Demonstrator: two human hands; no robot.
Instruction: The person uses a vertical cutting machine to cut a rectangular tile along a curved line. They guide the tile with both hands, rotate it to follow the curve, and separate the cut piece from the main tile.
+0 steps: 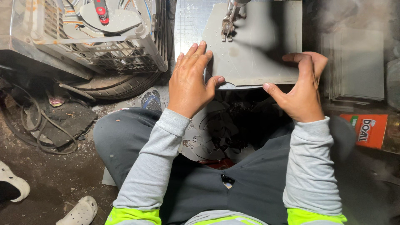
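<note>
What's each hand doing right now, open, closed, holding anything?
Left hand: open, flat, palm down on the grey sheet.
Right hand: closed on the sheet's right edge, thumb underneath.

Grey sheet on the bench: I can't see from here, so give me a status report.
Left hand flat on the grey sheet. Right hand grips its right edge. Metal clamp on the far side. Cut scraps below.
</note>
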